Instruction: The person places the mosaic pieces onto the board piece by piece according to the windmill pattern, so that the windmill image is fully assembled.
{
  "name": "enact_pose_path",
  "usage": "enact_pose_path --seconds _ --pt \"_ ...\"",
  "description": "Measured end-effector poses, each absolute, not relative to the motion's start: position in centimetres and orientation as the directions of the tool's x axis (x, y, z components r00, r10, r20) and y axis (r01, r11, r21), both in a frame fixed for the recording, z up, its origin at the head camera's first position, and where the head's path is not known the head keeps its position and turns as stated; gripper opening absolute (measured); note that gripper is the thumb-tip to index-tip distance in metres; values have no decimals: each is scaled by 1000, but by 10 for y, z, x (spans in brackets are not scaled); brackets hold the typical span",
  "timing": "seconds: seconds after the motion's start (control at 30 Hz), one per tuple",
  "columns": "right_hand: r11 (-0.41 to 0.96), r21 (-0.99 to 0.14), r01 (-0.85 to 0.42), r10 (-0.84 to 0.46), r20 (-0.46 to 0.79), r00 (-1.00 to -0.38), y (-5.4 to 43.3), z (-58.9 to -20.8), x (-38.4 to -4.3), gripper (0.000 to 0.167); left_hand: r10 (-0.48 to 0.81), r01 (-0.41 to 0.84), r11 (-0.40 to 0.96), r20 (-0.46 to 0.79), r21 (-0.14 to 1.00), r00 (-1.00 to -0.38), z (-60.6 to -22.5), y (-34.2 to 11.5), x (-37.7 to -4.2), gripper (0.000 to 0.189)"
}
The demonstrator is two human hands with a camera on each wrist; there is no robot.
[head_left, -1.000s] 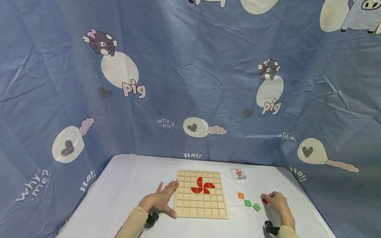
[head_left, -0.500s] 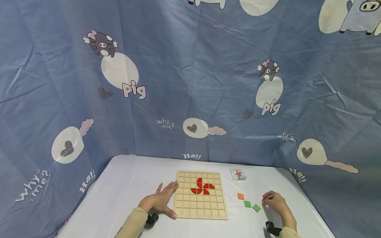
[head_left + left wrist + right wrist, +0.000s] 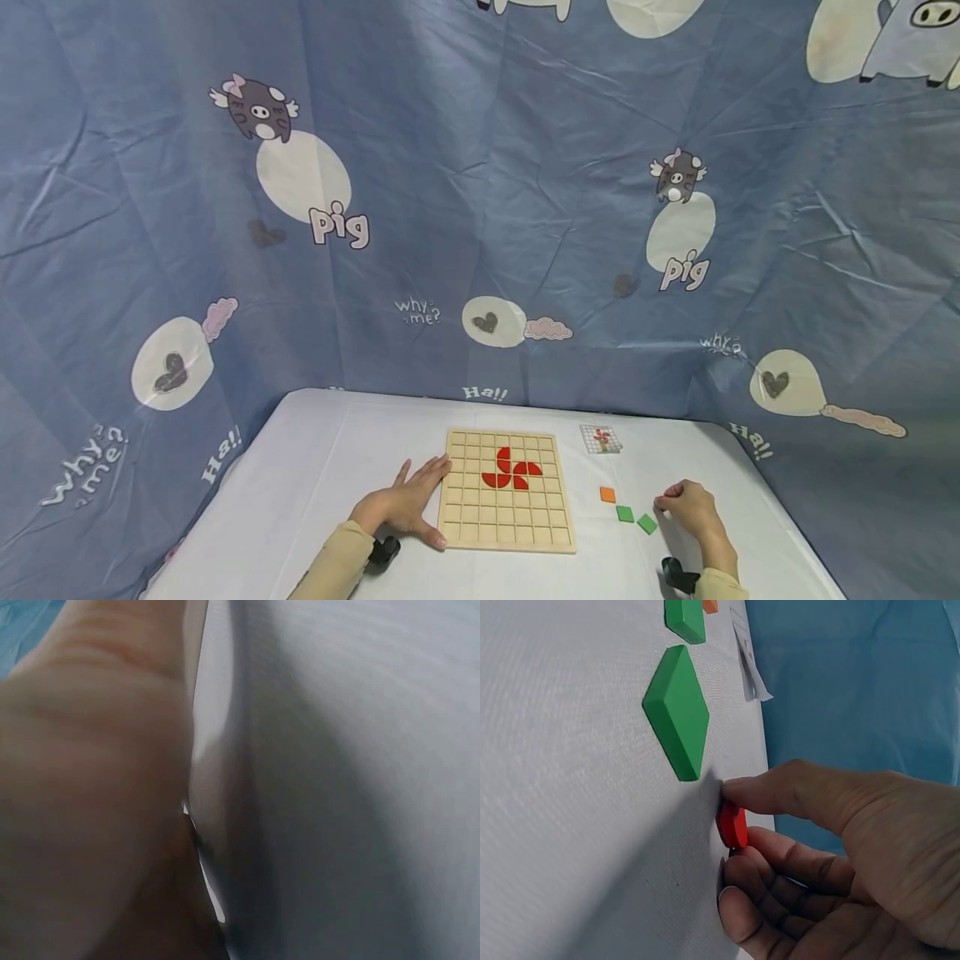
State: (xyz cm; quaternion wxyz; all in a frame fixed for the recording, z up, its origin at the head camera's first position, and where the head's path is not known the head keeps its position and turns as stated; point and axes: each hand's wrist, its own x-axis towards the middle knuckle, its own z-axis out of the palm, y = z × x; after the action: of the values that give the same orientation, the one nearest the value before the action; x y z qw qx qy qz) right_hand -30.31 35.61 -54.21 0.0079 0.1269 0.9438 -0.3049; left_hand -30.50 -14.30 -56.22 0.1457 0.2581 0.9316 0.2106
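Note:
My left hand (image 3: 401, 504) lies with spread fingers against the left edge of a wooden grid board (image 3: 495, 521). On the board, several red quarter-round pieces (image 3: 497, 480) form a pinwheel. To the right, my right hand (image 3: 692, 506) pinches a small red block (image 3: 733, 825) between thumb and fingers, close over the white table. In the right wrist view a green block (image 3: 679, 712) lies just beyond the thumb, flat on the cloth. The left wrist view holds only a blurred part of the hand and white cloth.
An orange square block (image 3: 607, 494) and another green block (image 3: 625, 514) lie between the board and my right hand. Behind them is a small card (image 3: 601, 438) printed with a pinwheel on a grid. A blue patterned curtain (image 3: 420, 167) surrounds the table.
My right hand has turned the red block in its fingers and shifted slightly left, nearer the green block. The left hand and the board have stayed in place.

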Motion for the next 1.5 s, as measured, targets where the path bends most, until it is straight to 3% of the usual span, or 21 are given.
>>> enact_pose_path --seconds 0.5,1.17,1.5 --pt "784 -558 272 270 -87 -959 338 -533 -307 22 547 418 776 -171 473 -820 -559 -143 -304 131" --pt "787 -612 83 149 58 -987 259 -517 -306 21 534 405 783 -177 472 -827 -561 -142 -303 132" --pt "772 -629 -96 -29 116 -993 198 -526 -300 17 549 425 772 -160 472 -820 -560 -143 -302 132"
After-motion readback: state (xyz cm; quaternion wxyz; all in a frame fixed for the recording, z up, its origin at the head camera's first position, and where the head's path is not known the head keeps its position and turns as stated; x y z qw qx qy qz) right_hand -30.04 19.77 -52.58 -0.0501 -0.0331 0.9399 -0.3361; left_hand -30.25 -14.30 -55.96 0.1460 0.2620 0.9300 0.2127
